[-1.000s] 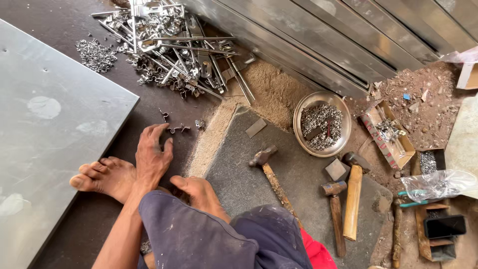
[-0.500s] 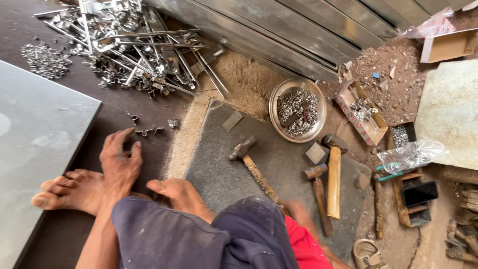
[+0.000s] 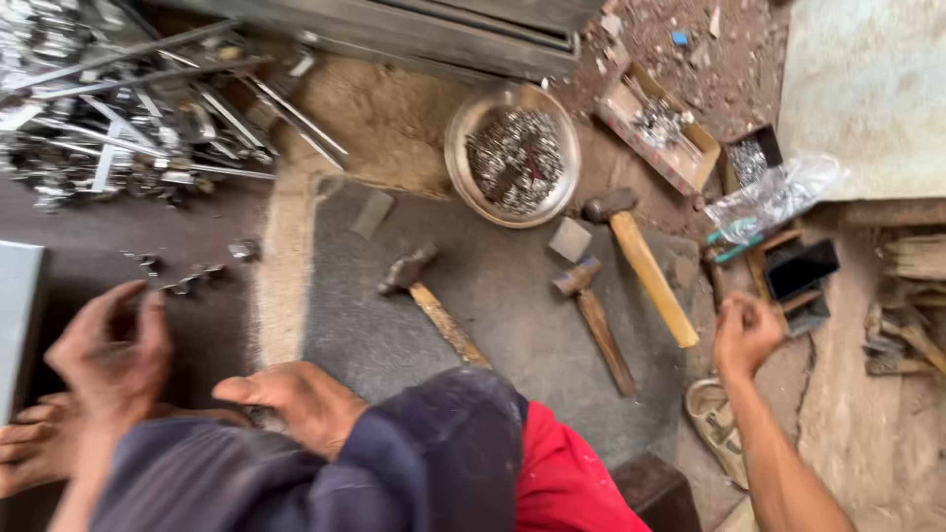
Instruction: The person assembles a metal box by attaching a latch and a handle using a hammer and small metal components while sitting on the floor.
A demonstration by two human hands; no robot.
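At the far left, the edge of a grey metal sheet (image 3: 18, 315) lay on the dark floor, with a heap of bright metal strips and offcuts (image 3: 128, 108) above it. The left hand (image 3: 113, 350) hovered low over the floor beside a bare foot (image 3: 34, 453), its fingers loosely curled and narrow; motion blur hid whether anything sat between them. Just above it, a few small metal clips (image 3: 182, 281) were scattered on the floor, near but not touching the hand. A second bare foot (image 3: 296, 399) rested at the edge of a grey stone slab (image 3: 512, 296).

On the slab lay a hammer with a worn wooden handle (image 3: 429, 296), head pointing up-left, and further right a smaller hammer (image 3: 594, 320). Beyond the slab's far edge sat a round metal bowl (image 3: 512, 155) filled with small metal bits. A mallet with a pale wooden handle (image 3: 641, 261) lay at the slab's right edge. The right hand (image 3: 746, 330) was closed into a loose fist just right of that handle, apart from it; I could not tell whether it gripped anything. A cardboard box of small parts (image 3: 662, 128) and a clear plastic bag (image 3: 778, 192) lay beyond.
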